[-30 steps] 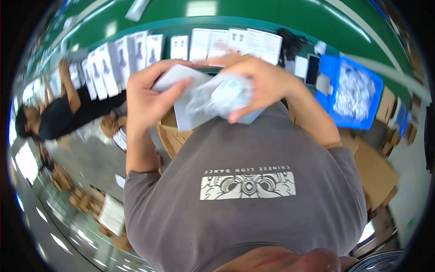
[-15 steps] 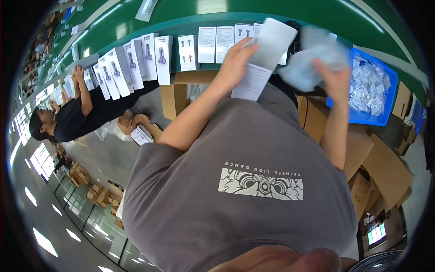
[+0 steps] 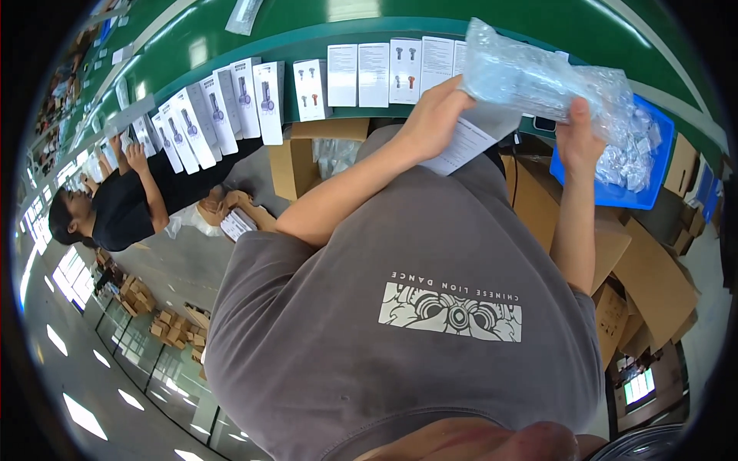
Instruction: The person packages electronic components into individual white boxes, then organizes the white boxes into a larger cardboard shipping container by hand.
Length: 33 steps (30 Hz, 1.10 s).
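Observation:
My left hand (image 3: 432,121) is closed round a white printed carton (image 3: 463,146), held tilted in front of my stomach. A clear bubble-wrap packet (image 3: 530,77) lies across the far end of that carton and hides it. My right hand (image 3: 580,140) grips the packet's right part, thumb on top. The packet's left end reaches the fingers of my left hand; whether they also pinch it I cannot tell. What is inside the wrap is unclear.
White cartons (image 3: 373,74) stand in a row along the green bench (image 3: 307,34). A blue bin (image 3: 649,188) of small clear bags is at the right. Brown cardboard boxes (image 3: 288,170) stand below the bench edge. A co-worker (image 3: 127,207) works at the far left.
My right hand has brought the bubble-wrap packet leftward over the carton, where it now stretches out long. My left hand, with the carton, has shifted slightly right and nearer.

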{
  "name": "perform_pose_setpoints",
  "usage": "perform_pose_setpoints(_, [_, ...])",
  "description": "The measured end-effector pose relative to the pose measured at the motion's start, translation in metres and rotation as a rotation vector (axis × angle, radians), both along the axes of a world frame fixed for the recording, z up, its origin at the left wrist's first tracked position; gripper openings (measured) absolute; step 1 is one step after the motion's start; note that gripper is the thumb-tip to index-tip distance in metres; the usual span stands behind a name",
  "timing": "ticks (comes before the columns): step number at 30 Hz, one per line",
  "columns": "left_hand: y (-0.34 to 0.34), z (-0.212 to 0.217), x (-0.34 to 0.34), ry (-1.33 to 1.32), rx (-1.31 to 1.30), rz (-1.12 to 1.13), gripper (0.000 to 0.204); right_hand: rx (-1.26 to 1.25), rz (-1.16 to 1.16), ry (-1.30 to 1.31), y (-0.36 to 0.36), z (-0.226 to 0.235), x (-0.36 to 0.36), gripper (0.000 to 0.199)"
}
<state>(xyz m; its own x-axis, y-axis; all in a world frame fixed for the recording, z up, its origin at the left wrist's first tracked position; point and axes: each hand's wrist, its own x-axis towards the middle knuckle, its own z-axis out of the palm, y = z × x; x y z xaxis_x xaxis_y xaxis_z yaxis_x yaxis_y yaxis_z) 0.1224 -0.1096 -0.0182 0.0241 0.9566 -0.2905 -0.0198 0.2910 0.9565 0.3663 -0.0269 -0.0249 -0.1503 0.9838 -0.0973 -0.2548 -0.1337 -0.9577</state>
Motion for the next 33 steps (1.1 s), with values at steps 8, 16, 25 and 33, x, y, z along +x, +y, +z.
perform_pose_setpoints(8, [0.021,-0.002,0.021,-0.045,-0.089,0.047,0.042,-0.201,-0.028,0.468,-0.001,-0.001,-0.005,0.053])
perform_pose_setpoints(16, [0.029,-0.033,0.035,0.340,0.334,0.035,0.042,0.116,-0.141,-0.100,0.006,-0.021,0.023,0.040])
perform_pose_setpoints(25, [0.037,-0.050,0.075,0.370,0.192,-0.066,0.046,-0.070,0.972,-0.832,0.052,0.062,0.012,0.060])
perform_pose_setpoints(33, [0.060,-0.041,0.077,-0.112,-0.311,-0.048,0.056,0.297,1.011,-0.865,0.051,0.025,0.029,0.046])
